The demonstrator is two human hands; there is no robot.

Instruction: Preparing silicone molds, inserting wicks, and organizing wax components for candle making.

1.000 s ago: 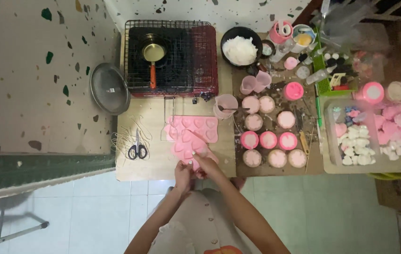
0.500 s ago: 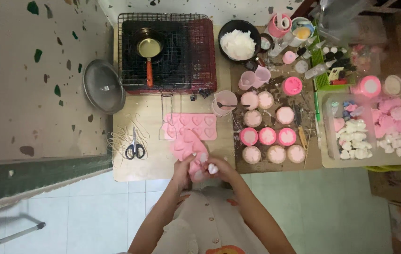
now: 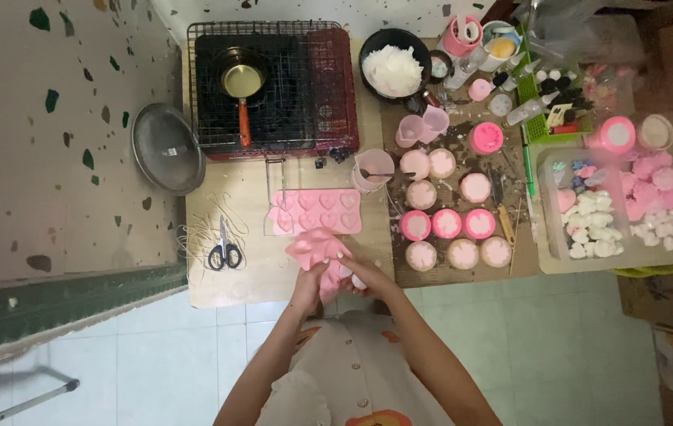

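A pale wooden table [image 3: 218, 288] is seen from above, and the grip is found at its near edge. Far beyond the grip, a black wire cage with a dark red base [image 3: 273, 87] is placed, with a small brass pan with an orange handle [image 3: 242, 83] on top. To the left of the grip, black-handled scissors [image 3: 224, 251] are laid on loose wick strings. To the right, a group of round pink and cream candle cups [image 3: 448, 223] is set out, and well further right a clear plastic tray of white and pink heart pieces [image 3: 600, 225] is kept.

Just beyond the grip, a flat pink silicone mould with heart cavities [image 3: 316, 210] is left lying. A second, bent pink silicone heart mould [image 3: 316, 251] is held by both hands. It is clasped at its near end by the left hand [image 3: 310, 282]. The right hand [image 3: 361, 274] is closed on the mould's right side, and a small white heart-shaped wax piece [image 3: 359, 282] is pinched under its fingers.

Compared with half a second ago, the mould is folded more strongly and the white heart is drawn closer against it. One second ago no white piece was visible, so a heart is judged to be freshly pressed out.
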